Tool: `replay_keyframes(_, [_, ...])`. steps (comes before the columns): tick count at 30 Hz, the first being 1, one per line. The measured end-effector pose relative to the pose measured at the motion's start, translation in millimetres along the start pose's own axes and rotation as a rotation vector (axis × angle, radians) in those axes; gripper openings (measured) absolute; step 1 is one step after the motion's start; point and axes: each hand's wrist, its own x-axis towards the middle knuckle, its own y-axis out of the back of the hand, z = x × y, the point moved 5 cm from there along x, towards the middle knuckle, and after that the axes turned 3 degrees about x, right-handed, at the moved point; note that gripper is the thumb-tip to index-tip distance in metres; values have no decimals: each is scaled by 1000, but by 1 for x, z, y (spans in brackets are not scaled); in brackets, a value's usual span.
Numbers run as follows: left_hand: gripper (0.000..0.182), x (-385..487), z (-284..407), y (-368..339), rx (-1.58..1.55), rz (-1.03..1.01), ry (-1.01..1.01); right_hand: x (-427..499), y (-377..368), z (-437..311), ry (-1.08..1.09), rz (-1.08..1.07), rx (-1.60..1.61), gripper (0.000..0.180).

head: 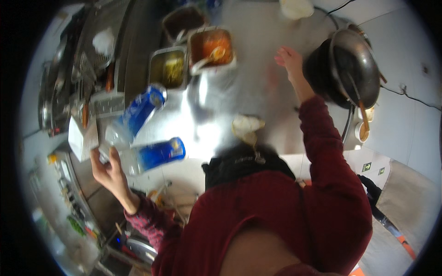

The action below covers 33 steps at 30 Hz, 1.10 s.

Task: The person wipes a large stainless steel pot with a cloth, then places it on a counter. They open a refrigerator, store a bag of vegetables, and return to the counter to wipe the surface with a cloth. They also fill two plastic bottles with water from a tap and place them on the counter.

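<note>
My left hand (110, 176) is at the left, its thumb and fingers closed around the neck of a clear plastic bottle with a blue label (160, 153). That bottle lies tilted across the front edge of a stainless steel table (255, 79). Just above it is a second blue-labelled plastic bottle (140, 110). A white paper box with striped sides (77, 138) is beside my left fingertips. My right hand (290, 62) is over the table with bent, slightly parted fingers and holds nothing. Near my waist a crumpled pale piece (247, 127), perhaps a cloth, lies at the table edge.
Steel pans hold red sauce with a white ladle (210, 57), yellow-green chopped food (172, 70) and dark contents (183, 24). A wok (355, 69) with a wooden-handled utensil stands at the right, near a small bowl (362, 132). Fryer baskets (88, 65) are at the left.
</note>
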Motion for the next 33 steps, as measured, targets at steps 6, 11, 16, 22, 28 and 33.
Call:
replay_keyframes(6, [22,-9,-2,16,43,27,70,-235,-83,22,739,-760,-763,56])
replay_keyframes(11, [23,-32,-2,31,59,46,115,-265,-107,46,855,-687,-912,57])
replay_keyframes(16, [21,-71,0,52,68,78,125,-255,-137,56,862,-707,-752,38])
replay_keyframes(22, [20,-142,2,96,214,173,238,-120,-147,36,451,137,-301,35])
replay_keyframes(28, [17,-215,-5,127,270,213,288,-144,-235,71,627,87,-839,41])
replay_keyframes(33, [15,-251,-2,143,222,283,335,-265,-311,87,932,-543,-580,46])
